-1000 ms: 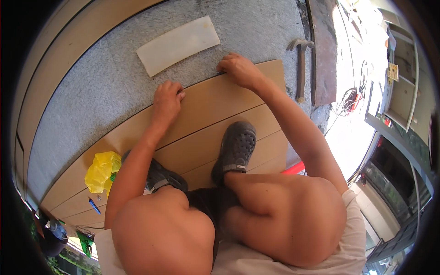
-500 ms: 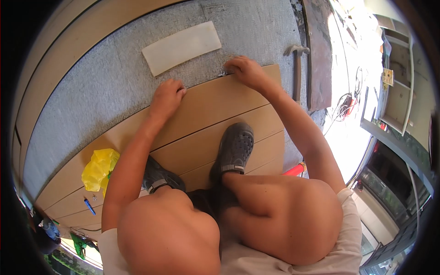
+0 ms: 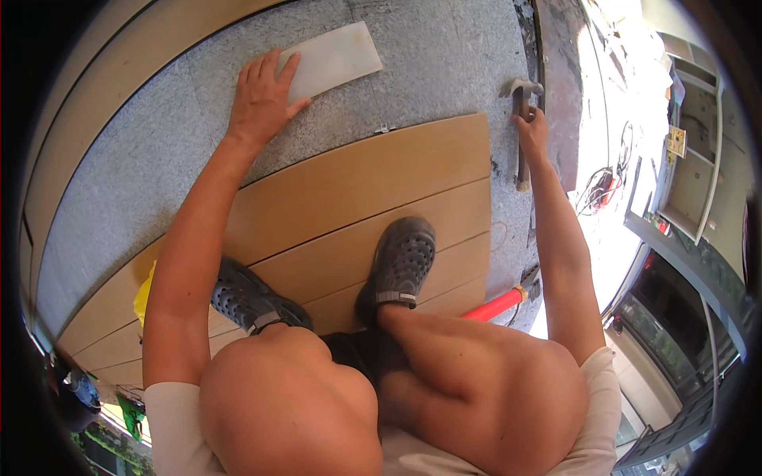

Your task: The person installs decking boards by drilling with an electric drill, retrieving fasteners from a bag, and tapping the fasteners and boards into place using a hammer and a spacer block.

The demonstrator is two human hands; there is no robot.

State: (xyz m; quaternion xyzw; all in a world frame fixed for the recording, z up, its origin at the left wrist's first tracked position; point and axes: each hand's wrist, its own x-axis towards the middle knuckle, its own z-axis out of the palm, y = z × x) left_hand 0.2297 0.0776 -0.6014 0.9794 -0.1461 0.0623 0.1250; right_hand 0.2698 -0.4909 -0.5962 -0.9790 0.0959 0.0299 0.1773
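Note:
My left hand (image 3: 262, 95) lies with its fingers spread over the left end of a flat white rectangular block (image 3: 337, 59) on the rough grey floor. To the right, my right hand (image 3: 533, 131) is closed round the handle of a claw hammer (image 3: 522, 89), just below its head. A small metal clip (image 3: 384, 128) sits at the far edge of the tan grooved boards (image 3: 357, 170), between my hands. I cannot see the underside of my left palm.
Dark clogs (image 3: 401, 258) stand on the boards under my knees. A red tube-shaped tool (image 3: 496, 305) lies at the boards' right edge. Part of a yellow bag (image 3: 144, 293) shows behind my left arm. Loose cables (image 3: 595, 186) lie farther right.
My left hand has left the board edge and moved up and left onto the white block. My right hand has left the metal clip, moved right and taken hold of the hammer.

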